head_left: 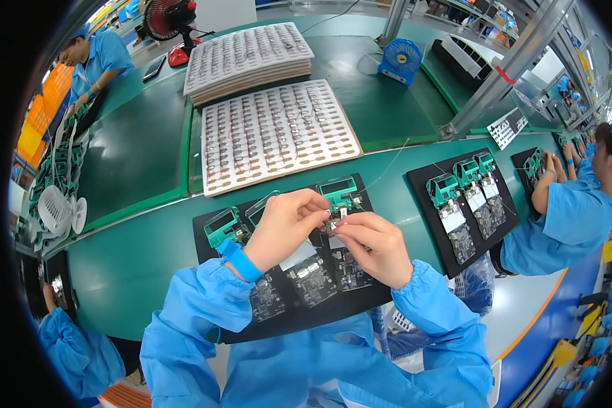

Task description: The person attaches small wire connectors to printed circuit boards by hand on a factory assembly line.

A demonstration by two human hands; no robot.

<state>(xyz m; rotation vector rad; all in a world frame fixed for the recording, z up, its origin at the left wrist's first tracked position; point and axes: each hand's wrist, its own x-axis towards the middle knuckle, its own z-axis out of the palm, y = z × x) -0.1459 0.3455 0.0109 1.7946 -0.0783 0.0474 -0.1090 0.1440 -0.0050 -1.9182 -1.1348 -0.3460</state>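
Observation:
In front of me a black tray (306, 321) carries several dark circuit boards (311, 279), each with a green plastic frame (338, 190) at its far end. My left hand (283, 228), with a blue band at the wrist, and my right hand (376, 246) meet over the rightmost assembly. Thumb and forefinger of each are closed in a pinch around a small silvery part (331, 223) with a white tab beside it. The fingertips cover much of it, so its kind stays unclear. My left forearm and hand partly hide the other boards.
Beyond the tray lies a white foam tray (214, 178) of small wired parts, with a stack of similar trays (251, 58) behind. A second black tray (421, 187) holds boards at right, near a co-worker (557, 217). A blue fan (401, 60) and metal post (479, 102) stand farther back.

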